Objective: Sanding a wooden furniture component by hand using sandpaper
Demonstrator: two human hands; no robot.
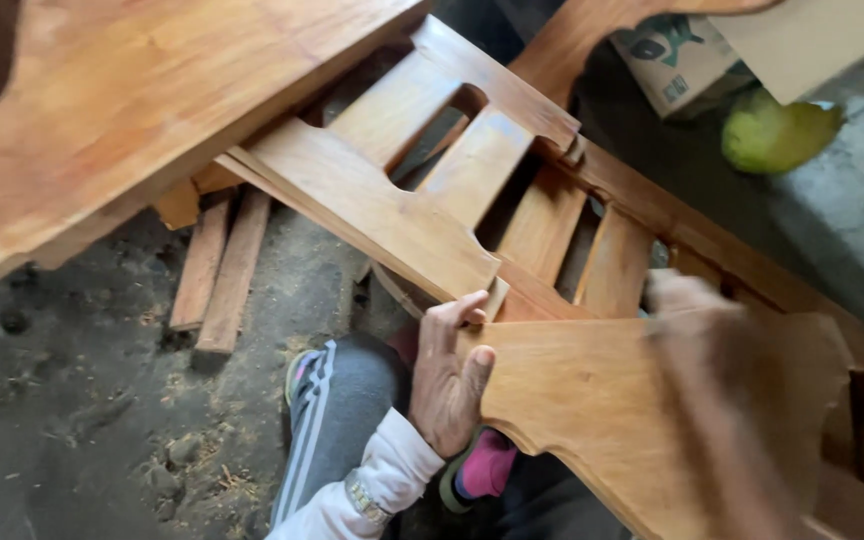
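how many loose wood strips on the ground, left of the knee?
2. Both lie side by side on the dirt floor under the big board: left strip, right strip. Their upper ends run under the board; more may be hidden there.

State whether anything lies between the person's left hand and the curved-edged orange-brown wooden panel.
Nothing visible does: the left hand already rests on the near end of the curved-edged orange-brown wooden panel. The right hand, blurred, lies over the same panel farther right.
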